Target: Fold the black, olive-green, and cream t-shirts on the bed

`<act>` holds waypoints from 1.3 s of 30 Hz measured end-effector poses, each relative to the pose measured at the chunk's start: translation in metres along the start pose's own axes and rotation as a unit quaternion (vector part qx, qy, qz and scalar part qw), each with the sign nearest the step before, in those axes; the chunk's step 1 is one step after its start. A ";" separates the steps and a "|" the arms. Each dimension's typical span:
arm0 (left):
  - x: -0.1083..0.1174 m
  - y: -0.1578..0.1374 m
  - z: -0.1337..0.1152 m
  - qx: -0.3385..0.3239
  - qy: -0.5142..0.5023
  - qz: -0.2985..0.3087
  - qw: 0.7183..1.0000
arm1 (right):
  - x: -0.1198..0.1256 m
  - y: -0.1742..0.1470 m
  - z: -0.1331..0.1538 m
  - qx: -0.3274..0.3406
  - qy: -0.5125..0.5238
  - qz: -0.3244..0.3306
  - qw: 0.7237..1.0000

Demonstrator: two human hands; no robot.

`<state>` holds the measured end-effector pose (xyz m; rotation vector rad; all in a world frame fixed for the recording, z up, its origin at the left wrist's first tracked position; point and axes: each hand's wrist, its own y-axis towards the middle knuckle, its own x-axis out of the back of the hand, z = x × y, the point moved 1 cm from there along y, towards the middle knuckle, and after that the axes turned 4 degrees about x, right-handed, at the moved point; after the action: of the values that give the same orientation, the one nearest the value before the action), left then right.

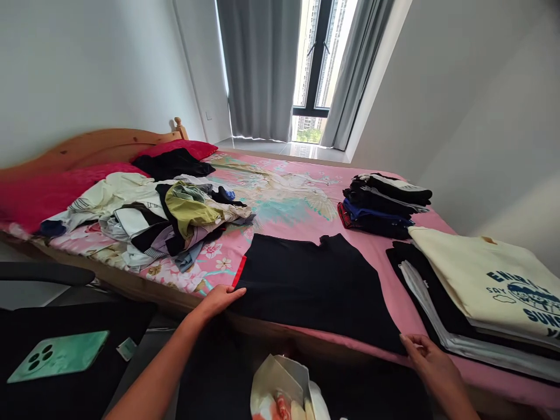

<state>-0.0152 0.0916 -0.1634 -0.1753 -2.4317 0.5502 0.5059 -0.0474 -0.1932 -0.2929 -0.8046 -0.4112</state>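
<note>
A black garment [306, 280] lies spread flat on the near edge of the bed, with a red strip along its left side and a small notch in its far edge; I cannot tell its exact kind. My left hand [221, 298] grips its near left corner, thumb on top and fingers partly hidden. At the near right corner, my right hand [422, 350] pinches the cloth between thumb and fingers. Just right of the garment stands a stack of folded clothes [485, 280], topped by a cream printed shirt.
A loose heap of clothes [175, 216] lies on the bed's left side by red pillows [70, 181]. Another folded stack [385, 201] sits farther back right. A green phone [59, 356] rests on a black chair seat [26, 326]. An opened white bag [284, 379] is below me.
</note>
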 end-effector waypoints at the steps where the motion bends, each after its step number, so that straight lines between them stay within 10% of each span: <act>1: 0.000 0.001 -0.002 -0.002 -0.002 -0.013 1.000 | 0.000 0.000 0.008 0.008 -0.003 -0.005 1.000; 13: -0.008 0.000 -0.001 -0.066 -0.008 -0.136 0.989 | -0.039 -0.025 0.078 0.125 -0.018 0.013 0.992; 17: -0.018 -0.015 -0.014 -0.204 0.117 -0.241 0.942 | -0.051 -0.024 0.100 0.226 0.000 -0.041 0.973; 21: -0.045 -0.022 -0.014 -0.332 0.282 -0.182 0.882 | -0.077 -0.018 0.117 0.339 0.005 -0.053 0.939; 27: -0.055 -0.011 0.004 -0.265 0.343 -0.157 0.887 | -0.101 0.002 0.111 0.360 -0.088 -0.018 0.929; 33: -0.063 0.003 -0.046 -0.346 0.319 -0.135 0.872 | -0.097 0.022 0.149 0.361 -0.089 -0.036 0.927; 39: -0.091 0.044 -0.092 -0.376 0.347 -0.023 0.859 | -0.126 0.050 0.189 0.387 -0.160 0.106 0.902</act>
<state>0.1128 0.1400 -0.1676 -0.5333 -1.7920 -0.4637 0.3312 0.1038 -0.1676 0.3081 -1.1800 0.1870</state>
